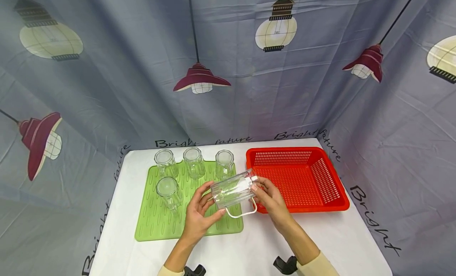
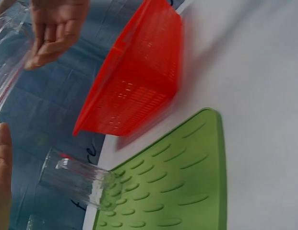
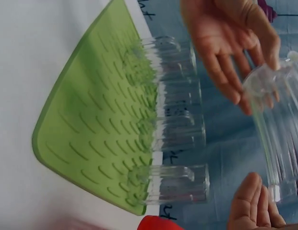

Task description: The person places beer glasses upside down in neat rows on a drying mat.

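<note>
A clear glass mug (image 1: 233, 189) lies sideways in the air between my two hands, its handle toward me. My left hand (image 1: 197, 214) holds its left end between thumb and fingers. At the other end, my right hand (image 1: 270, 200) grips the glass, thumb on the near side. Below them spreads a green ridged mat (image 1: 149, 224), partly hidden by the left hand. Several more glass mugs stand on it, among them a back-left mug (image 1: 165, 165), a back-right mug (image 1: 224, 165) and a nearer mug (image 1: 169, 191). In the right wrist view, the held mug (image 3: 280, 129) is cut off by the frame.
A red plastic basket (image 1: 303, 209) stands on the white table (image 1: 263, 244), right of the mat. Behind the table hangs a grey-blue curtain (image 1: 235, 109) printed with lamps.
</note>
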A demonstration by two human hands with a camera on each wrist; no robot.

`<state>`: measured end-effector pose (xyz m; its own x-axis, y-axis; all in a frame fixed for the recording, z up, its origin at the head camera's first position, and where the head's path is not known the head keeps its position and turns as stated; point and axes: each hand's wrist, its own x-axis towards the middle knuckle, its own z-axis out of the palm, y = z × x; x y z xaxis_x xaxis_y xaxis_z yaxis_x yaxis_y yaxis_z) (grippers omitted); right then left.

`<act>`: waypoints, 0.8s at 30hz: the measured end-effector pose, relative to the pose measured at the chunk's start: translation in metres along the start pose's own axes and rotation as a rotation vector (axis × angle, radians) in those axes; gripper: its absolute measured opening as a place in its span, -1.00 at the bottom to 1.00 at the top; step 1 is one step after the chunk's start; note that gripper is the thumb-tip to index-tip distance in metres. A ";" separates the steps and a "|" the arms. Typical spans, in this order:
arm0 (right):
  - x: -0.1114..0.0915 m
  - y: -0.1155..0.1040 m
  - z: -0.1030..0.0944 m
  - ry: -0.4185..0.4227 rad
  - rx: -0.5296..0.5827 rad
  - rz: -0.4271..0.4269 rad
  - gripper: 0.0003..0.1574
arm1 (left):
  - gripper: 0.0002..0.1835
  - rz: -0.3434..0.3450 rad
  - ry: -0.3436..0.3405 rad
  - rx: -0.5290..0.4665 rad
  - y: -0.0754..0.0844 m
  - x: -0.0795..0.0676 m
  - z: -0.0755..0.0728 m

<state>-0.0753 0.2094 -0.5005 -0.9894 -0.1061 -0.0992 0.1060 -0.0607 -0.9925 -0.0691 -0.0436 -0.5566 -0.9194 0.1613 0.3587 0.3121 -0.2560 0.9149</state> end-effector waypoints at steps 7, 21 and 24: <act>-0.001 0.007 -0.004 -0.077 -0.064 0.079 -0.34 | -0.06 -0.001 0.004 -0.106 0.012 0.004 -0.005; -0.006 0.013 -0.010 -0.067 -0.237 0.079 -0.24 | -0.18 -0.108 0.087 0.003 0.010 0.003 -0.010; -0.006 0.013 -0.016 -0.054 -0.247 0.052 -0.25 | -0.17 -0.122 0.130 0.045 0.006 0.005 -0.014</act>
<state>-0.0691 0.2253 -0.5140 -0.9757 -0.1563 -0.1533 0.1226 0.1898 -0.9741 -0.0754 -0.0578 -0.5519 -0.9733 0.0628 0.2206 0.2044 -0.1991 0.9584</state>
